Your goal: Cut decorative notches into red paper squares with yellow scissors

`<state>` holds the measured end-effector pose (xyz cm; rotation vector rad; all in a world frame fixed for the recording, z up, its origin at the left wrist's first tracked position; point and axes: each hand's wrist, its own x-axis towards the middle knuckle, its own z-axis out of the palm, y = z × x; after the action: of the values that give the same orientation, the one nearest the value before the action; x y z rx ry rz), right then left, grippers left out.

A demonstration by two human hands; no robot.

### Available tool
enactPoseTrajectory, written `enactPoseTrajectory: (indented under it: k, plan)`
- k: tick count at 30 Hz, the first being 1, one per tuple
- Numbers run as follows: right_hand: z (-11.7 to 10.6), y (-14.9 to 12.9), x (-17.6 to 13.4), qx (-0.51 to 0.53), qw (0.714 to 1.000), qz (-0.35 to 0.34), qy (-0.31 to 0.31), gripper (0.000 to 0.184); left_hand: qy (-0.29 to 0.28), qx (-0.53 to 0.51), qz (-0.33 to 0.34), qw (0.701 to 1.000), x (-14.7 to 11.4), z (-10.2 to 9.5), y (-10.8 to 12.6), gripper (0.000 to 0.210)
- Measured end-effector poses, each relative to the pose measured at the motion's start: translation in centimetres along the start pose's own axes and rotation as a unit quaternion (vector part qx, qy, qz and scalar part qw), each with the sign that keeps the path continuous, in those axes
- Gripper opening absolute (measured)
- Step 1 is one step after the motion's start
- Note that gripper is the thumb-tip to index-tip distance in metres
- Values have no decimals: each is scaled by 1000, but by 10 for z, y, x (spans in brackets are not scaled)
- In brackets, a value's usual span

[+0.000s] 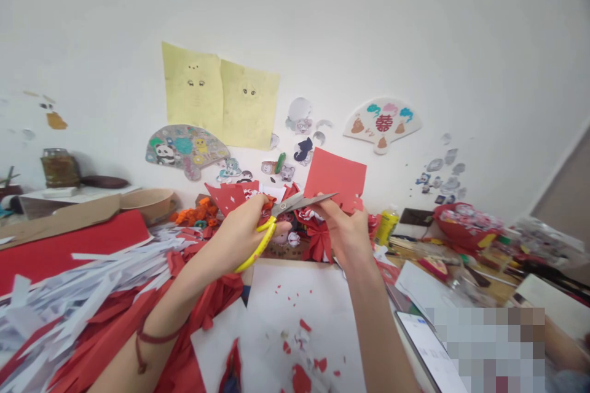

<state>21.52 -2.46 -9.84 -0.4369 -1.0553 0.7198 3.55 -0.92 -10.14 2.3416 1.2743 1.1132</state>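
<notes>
My left hand (246,227) is closed on a pair of scissors (260,245) with yellow handles. Their metal blades point right, towards the fingers of my right hand (348,230). That hand pinches a sheet of red paper (335,175), held upright with small notches along its lower edge. Whether the blades touch the paper I cannot tell. Under both hands lies a white sheet (304,295) scattered with small red paper scraps (302,377).
White paper strips (106,282) and red strips (115,325) heap at the left. A phone (426,350) lies at the right, near a pixelated patch. A yellow bottle (386,225) and a red bouquet (468,227) stand farther back. Behind is a decorated wall.
</notes>
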Motion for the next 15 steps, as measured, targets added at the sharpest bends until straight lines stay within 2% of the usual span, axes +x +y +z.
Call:
enactPoseTrajectory:
  k: [5, 15]
  plan:
    - [-3, 0, 0, -22, 1000, 15, 1, 26, -3, 0, 2, 1000, 0, 0, 1, 38]
    - [-6, 1, 0, -78, 997, -23, -1, 27, -16, -5, 9, 1000, 0, 1, -4, 36]
